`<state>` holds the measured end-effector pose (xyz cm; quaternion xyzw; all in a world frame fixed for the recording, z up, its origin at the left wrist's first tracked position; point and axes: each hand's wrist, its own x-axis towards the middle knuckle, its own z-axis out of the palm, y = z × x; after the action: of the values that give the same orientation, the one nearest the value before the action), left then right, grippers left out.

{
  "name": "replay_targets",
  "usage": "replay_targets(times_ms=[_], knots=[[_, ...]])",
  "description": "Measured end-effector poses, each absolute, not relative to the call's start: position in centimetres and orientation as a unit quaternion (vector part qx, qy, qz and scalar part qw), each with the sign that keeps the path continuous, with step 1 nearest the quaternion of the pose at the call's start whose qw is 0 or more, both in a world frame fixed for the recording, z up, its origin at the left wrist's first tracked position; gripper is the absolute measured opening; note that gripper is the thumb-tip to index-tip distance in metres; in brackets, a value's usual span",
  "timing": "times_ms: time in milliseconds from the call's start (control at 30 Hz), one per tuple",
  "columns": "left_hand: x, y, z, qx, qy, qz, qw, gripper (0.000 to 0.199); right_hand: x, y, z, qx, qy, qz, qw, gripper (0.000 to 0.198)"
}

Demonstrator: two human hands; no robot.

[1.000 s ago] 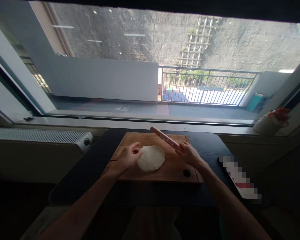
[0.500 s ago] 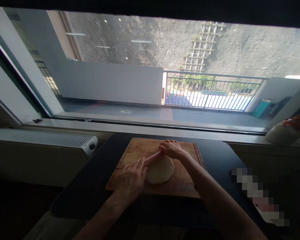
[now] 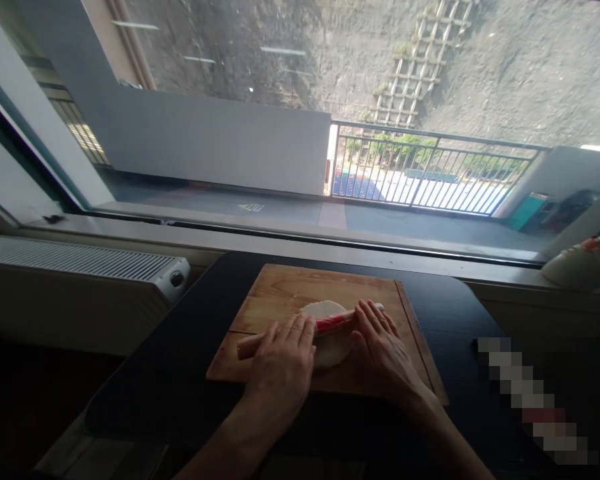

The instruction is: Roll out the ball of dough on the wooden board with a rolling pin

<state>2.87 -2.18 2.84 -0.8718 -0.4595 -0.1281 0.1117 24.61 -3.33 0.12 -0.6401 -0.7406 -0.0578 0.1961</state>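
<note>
A wooden rolling pin (image 3: 336,323) with a red middle lies across a round of pale, flattened dough (image 3: 333,353). Its left end juts out past my left hand (image 3: 285,360), whose fingers lie together over the pin. Toward the other end, my right hand (image 3: 383,340) holds the pin with its fingers draped over it and the thumb nearer me. The dough shows on both the far and near sides of the pin. Beneath it is a wooden cutting board (image 3: 275,287); my hands and forearms hide part of its near edge.
The board rests on a dark table (image 3: 180,347) with rounded corners. A white radiator (image 3: 80,260) stands at the left. Beyond the table are a sill and a large window. A pale object (image 3: 575,267) sits on the sill at right, and a blurred-out patch covers something at the table's right.
The rolling pin has come nearer me, from the dough's far-left edge to across its middle, and lies less slanted. My right hand has moved right and nearer. The view has tilted down.
</note>
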Motion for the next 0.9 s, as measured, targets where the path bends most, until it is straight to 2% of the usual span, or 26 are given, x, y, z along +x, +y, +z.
replay_targets(times_ms=[100,200,333,433,600,700,800,900], knots=[[3.0,-2.2,2.5,-0.870,-0.468,-0.121,0.099,0.044,24.2,-1.4,1.1,-0.628,-0.760,-0.019,0.166,0.048],[2.4,-2.0,1.9,-0.852,-0.501,-0.128,0.084,0.045,21.5,4.7,3.5,-0.591,-0.799,0.038,0.101,0.045],[0.8,-1.8,2.0,-0.831,-0.534,-0.123,0.091,0.044,17.5,11.2,5.6,-0.557,-0.825,0.062,0.070,0.036],[-0.1,-1.6,2.7,-0.831,-0.536,-0.116,0.096,0.042,17.2,10.2,5.3,-0.567,-0.818,0.056,0.077,0.038],[0.1,-1.6,3.5,-0.846,-0.517,-0.107,0.071,0.042,21.9,-0.1,1.9,-0.633,-0.758,-0.001,0.159,0.047],[0.8,-1.6,3.5,-0.848,-0.511,-0.124,0.064,0.042,23.6,-3.8,0.6,-0.649,-0.742,-0.016,0.167,0.051],[1.0,-1.6,3.1,-0.845,-0.515,-0.141,0.046,0.042,22.5,-1.3,1.3,-0.648,-0.747,-0.015,0.144,0.050],[0.4,-1.6,2.9,-0.837,-0.531,-0.129,0.029,0.044,19.2,5.4,3.4,-0.596,-0.798,0.025,0.086,0.046]])
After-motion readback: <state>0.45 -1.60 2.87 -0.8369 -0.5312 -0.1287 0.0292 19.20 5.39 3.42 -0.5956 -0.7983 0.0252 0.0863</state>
